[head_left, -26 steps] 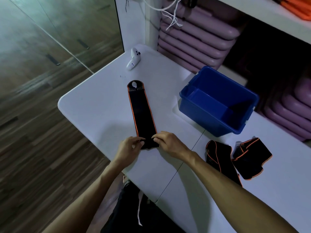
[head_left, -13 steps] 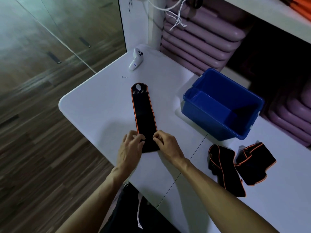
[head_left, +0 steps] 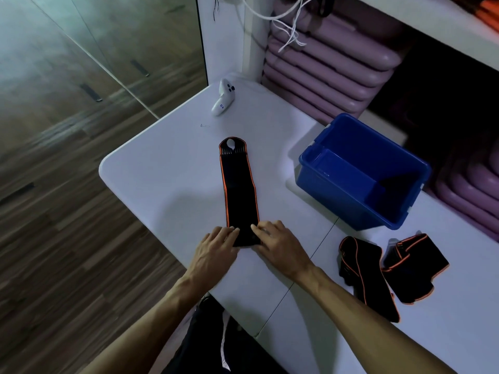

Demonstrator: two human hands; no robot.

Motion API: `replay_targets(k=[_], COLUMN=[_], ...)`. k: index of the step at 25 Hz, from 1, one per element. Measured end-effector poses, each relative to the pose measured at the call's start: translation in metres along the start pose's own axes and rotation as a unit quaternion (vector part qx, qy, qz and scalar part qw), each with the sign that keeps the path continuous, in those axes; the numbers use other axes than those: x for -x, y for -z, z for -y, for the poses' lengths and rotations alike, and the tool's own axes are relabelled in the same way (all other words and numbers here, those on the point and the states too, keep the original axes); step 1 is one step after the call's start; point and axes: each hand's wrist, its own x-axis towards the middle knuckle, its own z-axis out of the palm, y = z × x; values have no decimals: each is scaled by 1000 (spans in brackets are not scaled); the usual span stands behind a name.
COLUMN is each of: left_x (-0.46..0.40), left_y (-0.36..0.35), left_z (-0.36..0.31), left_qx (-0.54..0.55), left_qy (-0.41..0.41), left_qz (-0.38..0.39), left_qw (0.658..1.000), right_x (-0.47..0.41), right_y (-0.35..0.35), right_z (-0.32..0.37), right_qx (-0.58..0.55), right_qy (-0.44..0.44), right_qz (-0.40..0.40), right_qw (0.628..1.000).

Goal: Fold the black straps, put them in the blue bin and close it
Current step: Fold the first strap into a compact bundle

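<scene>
Left hand (head_left: 216, 249), right hand (head_left: 278, 244) pinch near end of flat strap (head_left: 239, 190) beside blue bin (head_left: 337, 195) (empty); uneven lift risks skewed fold.

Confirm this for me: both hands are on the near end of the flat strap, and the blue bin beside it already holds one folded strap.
Not quite. In the head view the blue bin holds no strap; the two other straps lie on the table beside it. The rest stands: the left hand and right hand are on the near end of the flat strap.
</scene>
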Motion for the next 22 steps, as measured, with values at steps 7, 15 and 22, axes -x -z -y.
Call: replay_targets(k=[7,15,22], left_x=[-16,-26,-18], left_y=[12,11,6], left_z=[5,5,16], left_qx=[168,223,120], left_qy=[134,283,140], left_qz=[29,-23,-40], left_qw=[976,933,982], right_x=[-20,-39,-30], right_y=[21,12,2], right_z=[4,20,27], right_qx=[-203,-252,-239], right_qy=[-103,-173,-179], right_qz=[20,-26,-61], right_qw=[974,952,952])
